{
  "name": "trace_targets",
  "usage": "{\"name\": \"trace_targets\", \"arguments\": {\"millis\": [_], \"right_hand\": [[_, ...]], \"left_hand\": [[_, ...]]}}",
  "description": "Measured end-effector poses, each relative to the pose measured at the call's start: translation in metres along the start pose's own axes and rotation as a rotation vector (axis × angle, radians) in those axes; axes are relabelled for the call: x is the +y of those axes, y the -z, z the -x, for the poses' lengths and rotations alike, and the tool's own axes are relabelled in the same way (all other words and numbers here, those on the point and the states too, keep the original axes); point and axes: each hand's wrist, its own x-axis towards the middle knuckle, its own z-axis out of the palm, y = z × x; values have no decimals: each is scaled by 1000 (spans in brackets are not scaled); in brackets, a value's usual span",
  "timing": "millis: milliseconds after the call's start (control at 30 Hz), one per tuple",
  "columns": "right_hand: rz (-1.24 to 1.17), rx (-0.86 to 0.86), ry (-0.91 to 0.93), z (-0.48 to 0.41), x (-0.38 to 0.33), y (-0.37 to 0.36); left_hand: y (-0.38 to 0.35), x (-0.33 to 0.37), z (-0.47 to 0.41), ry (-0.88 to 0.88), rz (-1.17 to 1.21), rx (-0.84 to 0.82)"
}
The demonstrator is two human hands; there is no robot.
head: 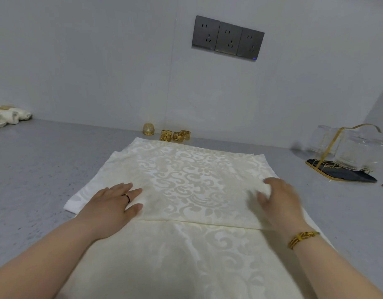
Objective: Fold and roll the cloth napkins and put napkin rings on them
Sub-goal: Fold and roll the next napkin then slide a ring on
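Cream napkin (186,180) is patterned with tone-on-tone scrolls and leaves. Gold napkin rings (175,135) are cut with a key pattern. Grey countertop (35,169) is speckled darker. Dark grey sockets (228,38) are set on a pale grey wall (100,61). Gold bracelet (302,238) and gold-rimmed black tray (348,175) are noted.

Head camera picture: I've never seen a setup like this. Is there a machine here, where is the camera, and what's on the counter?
There is no machine here: a person works with two bare hands. The one picture comes from a camera worn on the head, looking forward and down. A cream patterned napkin lies partly folded on the grey counter. The left hand presses flat on it; the right hand is blurred on the cloth's right side, so its grip is unclear. Gold napkin rings wait by the wall, rolled napkins lie far left, and a rack of glasses stands right.
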Motion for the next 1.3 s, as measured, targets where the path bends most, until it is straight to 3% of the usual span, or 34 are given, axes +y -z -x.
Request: {"name": "trace_targets", "arguments": {"millis": [33,100,200,367,500,700,933,1100,1300], "right_hand": [[-109,-9,153,9,-15,-4],[-179,-208,458,26,-44,-12],[-55,-510,668,42,-64,-26],[54,-505,682,35,-45,-28],[115,-493,616,31,-29,-15],[86,-460,569,23,-25,-22],[72,-476,569,8,-28,-21],[12,-328,548,5,-25,5],[20,-482,496,24,-13,46]], "left_hand": [[1,1,0,2,1,-11],[1,1,0,7,-5,-24],[4,2,2,-29,27,-27],[9,1,13,-200,99,94],[12,15,15,-325,6,275],[1,12,5,-277,21,154],[6,5,-8,-243,-80,192],[34,-4,6,-171,-176,215],[71,-8,42,-114,-75,89]]}}
